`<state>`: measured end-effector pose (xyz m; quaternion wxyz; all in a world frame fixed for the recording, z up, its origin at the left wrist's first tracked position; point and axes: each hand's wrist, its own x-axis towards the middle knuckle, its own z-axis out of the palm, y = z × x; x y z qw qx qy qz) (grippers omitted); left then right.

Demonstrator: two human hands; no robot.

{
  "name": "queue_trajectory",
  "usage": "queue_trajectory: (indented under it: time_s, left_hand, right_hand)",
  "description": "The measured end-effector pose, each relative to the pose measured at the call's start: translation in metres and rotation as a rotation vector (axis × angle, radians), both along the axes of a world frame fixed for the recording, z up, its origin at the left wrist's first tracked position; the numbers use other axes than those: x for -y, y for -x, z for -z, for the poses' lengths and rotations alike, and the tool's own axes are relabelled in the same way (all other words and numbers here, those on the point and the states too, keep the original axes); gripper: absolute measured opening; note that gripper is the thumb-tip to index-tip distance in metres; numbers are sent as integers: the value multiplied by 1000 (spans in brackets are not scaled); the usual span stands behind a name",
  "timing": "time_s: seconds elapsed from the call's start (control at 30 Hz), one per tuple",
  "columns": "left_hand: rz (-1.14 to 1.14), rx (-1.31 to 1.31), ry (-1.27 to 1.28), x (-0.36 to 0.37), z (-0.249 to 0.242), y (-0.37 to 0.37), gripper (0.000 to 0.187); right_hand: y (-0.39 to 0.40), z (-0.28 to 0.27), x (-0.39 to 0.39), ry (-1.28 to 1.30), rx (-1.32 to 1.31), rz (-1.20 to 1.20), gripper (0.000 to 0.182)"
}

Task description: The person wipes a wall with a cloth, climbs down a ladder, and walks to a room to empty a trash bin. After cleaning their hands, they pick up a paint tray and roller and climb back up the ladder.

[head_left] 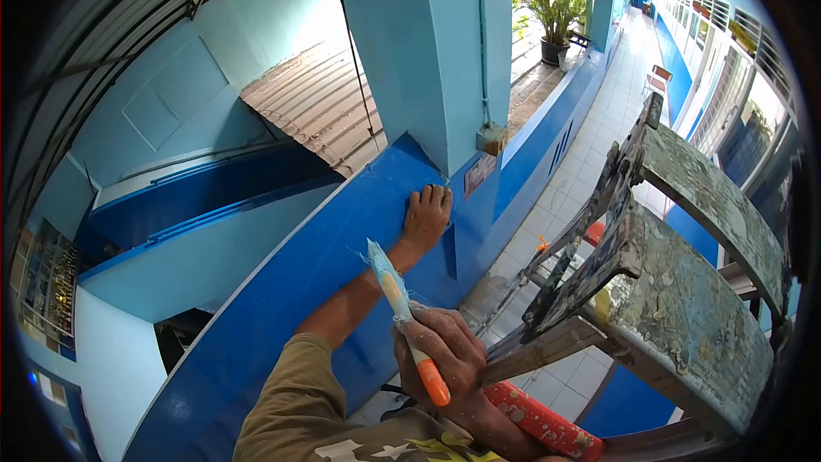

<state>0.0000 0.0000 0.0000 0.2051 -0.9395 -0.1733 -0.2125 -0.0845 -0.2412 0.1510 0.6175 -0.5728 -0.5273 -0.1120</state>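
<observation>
My right hand (445, 351) is closed round the handle of a paintbrush (395, 291). The brush points up and away, its bristles coated in light blue with stray hairs sticking out, and its orange handle end (434, 383) shows below my fingers. Pale paint specks mark this hand. My left hand (428, 214) is on the blue ledge (342, 222) by the foot of a light blue pillar (436, 60). Its fingers are curled down at the ledge, with the thumb hidden. In this view the brush tip overlaps the ledge beside my left forearm.
A paint-spattered stepladder (684, 316) stands close on my right, with a red speckled part (547, 423) low beside it. Beyond runs a white-tiled corridor (616, 94) with a chair (658, 79) and a potted plant (554, 43). Left of the ledge, a stairwell wall (214, 248) drops away.
</observation>
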Motion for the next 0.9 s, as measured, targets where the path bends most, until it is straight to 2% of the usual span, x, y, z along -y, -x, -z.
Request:
queue_trajectory:
  time_s: [0.07, 0.17, 0.3, 0.37, 0.47, 0.77, 0.9]
  left_hand:
    - [184, 82, -97, -5, 0, 2, 46]
    - [298, 161, -142, -2, -13, -5, 43]
    - [216, 156, -191, -11, -13, -27, 38]
    - [169, 68, -245, -19, -4, -35, 33]
    - [216, 108, -275, -26, 3, -33, 29]
    - [142, -10, -309, -23, -4, -20, 36]
    - [152, 54, -248, -20, -4, -16, 34]
  right_hand:
    - [0, 0, 1, 5, -5, 0, 30]
    - [1, -4, -1, 0, -18, -10, 30]
    - [3, -5, 0, -13, -23, -9, 31]
    - [3, -5, 2, 6, -22, -17, 31]
    - [1, -3, 1, 1, -35, -38, 31]
    - [0, -3, 1, 5, -19, -21, 32]
    - [0, -1, 1, 2, -20, -25, 32]
